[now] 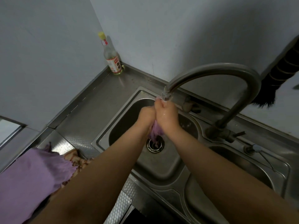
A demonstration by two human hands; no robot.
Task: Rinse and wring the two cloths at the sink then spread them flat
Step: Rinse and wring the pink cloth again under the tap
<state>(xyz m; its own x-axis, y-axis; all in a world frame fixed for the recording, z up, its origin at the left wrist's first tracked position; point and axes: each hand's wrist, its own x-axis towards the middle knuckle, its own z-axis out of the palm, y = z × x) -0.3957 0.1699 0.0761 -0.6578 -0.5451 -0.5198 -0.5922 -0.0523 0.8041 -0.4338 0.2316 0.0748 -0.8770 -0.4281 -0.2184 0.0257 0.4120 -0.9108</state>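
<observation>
Purple cloth [156, 132], bunched into a wet wad, is clamped between both hands over the left basin of the stainless sink [103, 135]. The left hand [148, 115] and the right hand [166, 115] press together knuckle to knuckle, fingers [159, 104] curled closed around the wad, so only its lower end shows, hanging out below the palms. That loose end dangles just above the drain strainer [154, 145], which sits directly beneath the fingers. A small bit of purple also peeks out at the top of the grip, by the fingertips.

Right above the fingertips is the mouth of the curved metal faucet [215, 68], and water runs from it onto the right hand, which looks wet and shiny. The spout arches up and over to its base, well off to the right of the fingers, on the ledge between the two basins and the wall.

Far to the left of the fingers and nearer the person, a second purple cloth [30, 173] lies spread on the steel desk [100, 96], with a brownish patterned cloth [76, 159] showing beside and partly under its edge. Whether that one belongs to the task cannot be told.

Beyond the fingers to the left, in the corner of the desk against the wall, stands a clear bottle [111, 59] with a yellow cap and a red label. A dark brush [278, 76] hangs on the wall to the upper right.
</observation>
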